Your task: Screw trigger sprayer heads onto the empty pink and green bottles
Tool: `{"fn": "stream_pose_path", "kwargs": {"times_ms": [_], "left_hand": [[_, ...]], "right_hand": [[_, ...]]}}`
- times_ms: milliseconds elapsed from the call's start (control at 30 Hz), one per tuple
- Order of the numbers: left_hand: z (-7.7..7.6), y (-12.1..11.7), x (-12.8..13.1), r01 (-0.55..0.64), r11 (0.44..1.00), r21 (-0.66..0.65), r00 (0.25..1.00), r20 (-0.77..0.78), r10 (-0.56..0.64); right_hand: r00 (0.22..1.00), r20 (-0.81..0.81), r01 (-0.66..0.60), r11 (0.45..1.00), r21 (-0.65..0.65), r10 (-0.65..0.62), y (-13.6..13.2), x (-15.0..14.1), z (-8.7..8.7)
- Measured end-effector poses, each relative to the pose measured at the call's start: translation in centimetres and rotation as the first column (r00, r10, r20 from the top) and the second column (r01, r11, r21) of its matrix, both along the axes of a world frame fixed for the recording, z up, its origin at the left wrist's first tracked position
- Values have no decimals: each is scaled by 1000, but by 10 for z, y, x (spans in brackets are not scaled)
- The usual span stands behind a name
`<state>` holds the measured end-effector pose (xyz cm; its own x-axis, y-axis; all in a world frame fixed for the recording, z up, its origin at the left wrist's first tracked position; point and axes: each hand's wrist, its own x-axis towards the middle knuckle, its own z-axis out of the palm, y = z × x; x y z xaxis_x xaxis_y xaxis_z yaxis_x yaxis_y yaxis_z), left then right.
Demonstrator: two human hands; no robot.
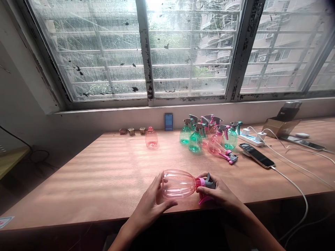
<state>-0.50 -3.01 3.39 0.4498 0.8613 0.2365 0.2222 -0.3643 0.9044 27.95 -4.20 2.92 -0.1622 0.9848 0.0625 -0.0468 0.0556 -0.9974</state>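
Note:
A clear pink spray bottle [179,184] lies sideways between my hands, just above the near edge of the table. My left hand [153,197] cups its base, fingers behind it and the thumb stretched out below. At the neck, my right hand [216,191] grips the grey and pink spray head [206,183], whose pink trigger points down. Farther back stands a pink bottle without a spray head [151,137]. Several green and pink spray bottles [195,141] with heads are grouped to its right. A loose spray head [229,157] lies in front of them.
A phone [258,156] with a white cable lies at right, beside a power strip [251,139]. Behind are a cardboard box [280,126] and another phone [306,143]. Small boxes [131,131] and an upright blue-screened device [169,122] stand along the wall. The table [86,181] ends close to me.

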Motion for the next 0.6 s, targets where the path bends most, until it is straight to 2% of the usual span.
{"fn": "stream_pose_path", "kwargs": {"times_ms": [233,400,600], "left_hand": [[-1,1,0,-9,994,112,999,-41,14],[2,-2,1,-3,997,74,1000,-9,4],[3,-1,1,-31,988,153,997,-62,41]], "right_hand": [[1000,1,10,1000,-7,-10,-1,-1,1],[1000,24,12,1000,17,-12,-2,-1,4],[1000,16,10,1000,7,-10,-1,-1,3]]}}
